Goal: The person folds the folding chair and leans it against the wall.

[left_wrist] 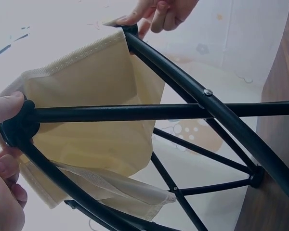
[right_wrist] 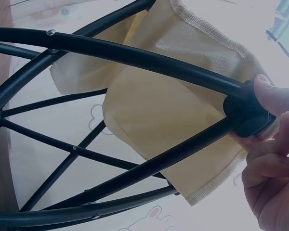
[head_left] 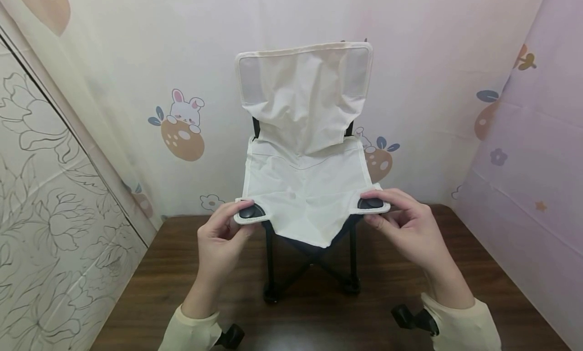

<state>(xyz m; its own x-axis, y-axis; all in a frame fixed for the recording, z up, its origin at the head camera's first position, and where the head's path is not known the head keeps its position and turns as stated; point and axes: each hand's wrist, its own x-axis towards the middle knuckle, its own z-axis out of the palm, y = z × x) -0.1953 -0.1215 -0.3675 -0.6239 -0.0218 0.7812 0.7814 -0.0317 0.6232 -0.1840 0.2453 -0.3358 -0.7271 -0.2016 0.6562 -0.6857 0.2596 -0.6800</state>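
A small folding chair (head_left: 300, 176) with cream fabric and a dark tube frame (left_wrist: 120, 113) stands unfolded on the table, its front toward me. My left hand (head_left: 223, 234) pinches the front left seat corner, index finger on top by a black patch (head_left: 251, 211) and thumb underneath. At the front right corner my right hand (head_left: 407, 222) grips the same way, beside the other black patch (head_left: 371, 203). From below, both wrist views show thumbs against the black corner joints (right_wrist: 250, 108) where the tubes meet the fabric. The seat fabric sags in the middle, and the backrest (head_left: 304, 88) is creased.
The chair's crossed legs end in black feet (head_left: 271, 292) on the brown wooden table (head_left: 309, 320). Behind hangs a pale curtain (head_left: 432, 88) printed with rabbits and fruit. A panel with flower line drawings (head_left: 41, 214) borders the left side.
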